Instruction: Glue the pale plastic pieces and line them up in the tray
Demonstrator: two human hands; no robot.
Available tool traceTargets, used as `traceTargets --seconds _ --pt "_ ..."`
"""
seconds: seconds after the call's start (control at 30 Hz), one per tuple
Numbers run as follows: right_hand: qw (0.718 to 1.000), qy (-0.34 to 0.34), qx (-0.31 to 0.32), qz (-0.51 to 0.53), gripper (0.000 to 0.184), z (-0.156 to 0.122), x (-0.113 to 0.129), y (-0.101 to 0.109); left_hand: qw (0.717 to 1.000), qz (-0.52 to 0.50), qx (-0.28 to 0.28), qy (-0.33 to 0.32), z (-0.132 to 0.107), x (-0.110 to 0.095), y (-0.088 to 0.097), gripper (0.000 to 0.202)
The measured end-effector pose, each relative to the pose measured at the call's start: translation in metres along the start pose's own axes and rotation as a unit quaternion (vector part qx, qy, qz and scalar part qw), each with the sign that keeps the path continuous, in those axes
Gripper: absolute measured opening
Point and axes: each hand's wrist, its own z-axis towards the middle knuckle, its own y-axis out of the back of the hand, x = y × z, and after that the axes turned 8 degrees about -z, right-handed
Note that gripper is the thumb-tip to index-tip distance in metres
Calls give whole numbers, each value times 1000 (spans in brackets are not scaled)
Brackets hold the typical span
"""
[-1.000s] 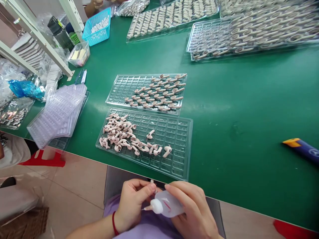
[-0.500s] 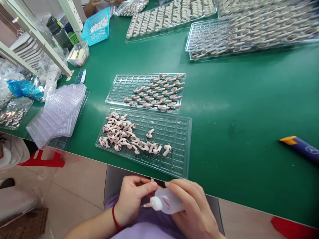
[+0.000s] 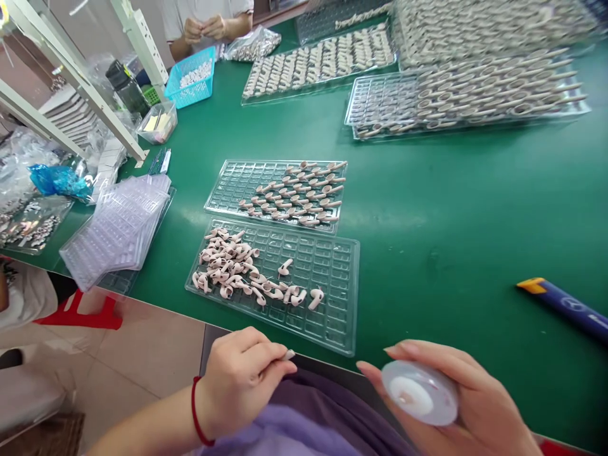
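Observation:
My left hand (image 3: 244, 377) is closed, pinching a small pale earbud shell (image 3: 289, 355) whose tip sticks out between thumb and forefinger. A translucent squeeze bottle (image 3: 446, 389) with a white cap lies in the grip of my right hand (image 3: 479, 405), its nozzle pointing toward me. Just beyond my hands, a clear plastic tray (image 3: 335, 285) holds a loose heap of earbud shells (image 3: 228, 263), with a few lying apart. Behind it, a second clear tray (image 3: 228, 180) carries similar shells (image 3: 304, 193) in slanted rows on its right side.
Filled trays (image 3: 318, 63) and stacked trays (image 3: 484, 95) line the far side. On the left are loose stacked trays (image 3: 118, 221), a blue basket (image 3: 190, 85) and a metal post (image 3: 95, 88). A dark blue tube (image 3: 570, 307) lies right. Across the table are another person's hands (image 3: 204, 28).
My right hand has moved right, carrying the squeeze bottle away from my left hand, and the nozzle has turned toward me. My left hand has shifted slightly left and rolled over, still pinching the shell.

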Motion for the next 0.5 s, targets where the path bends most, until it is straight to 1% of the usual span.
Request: traceTargets --seconds 0.07,0.13,0.2,0.27,0.33,0.4,0.5 --pt "999 -45 -15 -13 30 3 -3 -2 1000 -14 4 1 15 4 6 2" --pt "996 -81 -16 -17 34 3 -8 -5 1000 -29 5 2 41 16 18 4" --pt "995 -98 -12 -9 37 0 -16 -6 1000 -28 1 4 77 35 34 7" --pt "995 -102 -3 0 38 -3 -25 -7 999 -18 -20 26 117 61 50 7" --pt "993 -115 1 0 40 -6 -33 -8 999 6 -18 47 155 87 62 6" --pt "991 -130 0 -2 43 -8 -39 -10 997 45 4 60 187 108 67 5" --pt "990 -140 -11 0 44 -10 -42 -12 995 76 20 63 219 129 64 7"
